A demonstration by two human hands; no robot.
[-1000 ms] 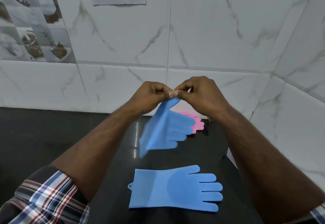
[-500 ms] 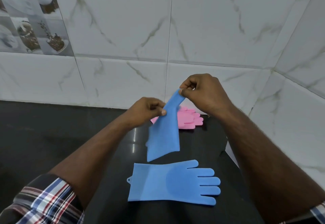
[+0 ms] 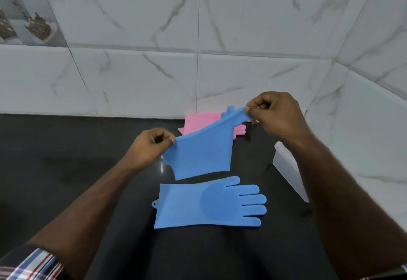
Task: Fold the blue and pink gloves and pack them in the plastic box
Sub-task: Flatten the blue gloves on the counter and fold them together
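A blue glove (image 3: 202, 150) hangs folded in the air between both hands. My left hand (image 3: 149, 147) pinches its left corner and my right hand (image 3: 275, 114) pinches its upper right end. A second blue glove (image 3: 209, 205) lies flat on the black counter (image 3: 66, 169) just below, fingers pointing right. Pink gloves (image 3: 198, 123) lie behind the held glove near the wall, partly hidden. A translucent plastic box (image 3: 286, 165) stands at the right, mostly covered by my right forearm.
White marble-tile walls (image 3: 198, 59) close off the counter at the back and on the right, forming a corner. Dark counter surface stretches to the left of the gloves.
My hands have moved apart and lower: the left went left and down, the right stayed high. The held blue glove is now stretched wide between them instead of hanging narrow.
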